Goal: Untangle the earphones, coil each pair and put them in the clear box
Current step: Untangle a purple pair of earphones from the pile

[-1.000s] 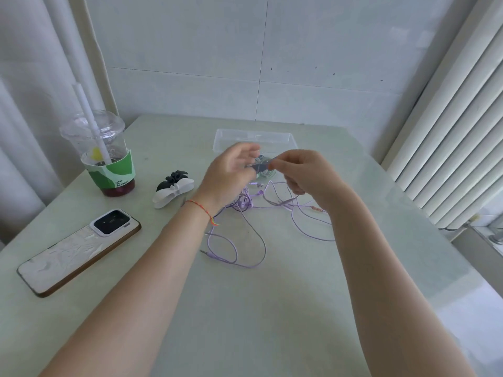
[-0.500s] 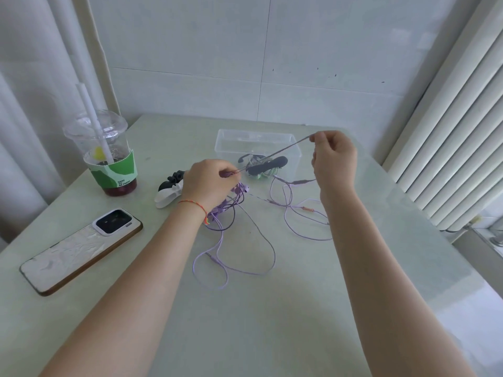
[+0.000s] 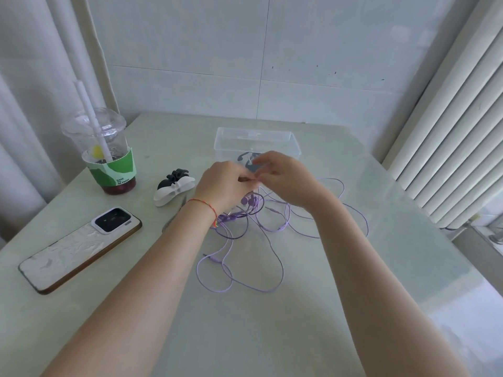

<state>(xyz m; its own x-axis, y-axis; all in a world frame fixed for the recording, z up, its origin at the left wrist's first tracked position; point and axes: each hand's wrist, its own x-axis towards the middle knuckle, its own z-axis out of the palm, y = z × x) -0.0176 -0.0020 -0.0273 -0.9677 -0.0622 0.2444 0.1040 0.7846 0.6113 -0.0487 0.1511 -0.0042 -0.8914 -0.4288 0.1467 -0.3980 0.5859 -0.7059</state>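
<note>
Both hands meet just in front of the clear box (image 3: 257, 140), which stands toward the far edge of the surface (image 3: 299, 322). The left hand (image 3: 226, 183) and the right hand (image 3: 285, 178) have their fingers curled together and appear to pinch a strand of the purple earphones (image 3: 242, 268); the exact grip is blurred. The rest of the cable sprawls in loose loops toward the near edge, still knotted under the wrists. To do this well, hold the knot slack, feed one end back through it, and avoid pulling it tight. A dark item seems to lie in the box already. Near the left edge stand an iced drink cup (image 3: 106, 156), a phone (image 3: 81, 248) and a black-and-white hair clip (image 3: 174, 189). White tiles back the pale green surface, with a curtain on the left and a ribbed radiator on the right.
</note>
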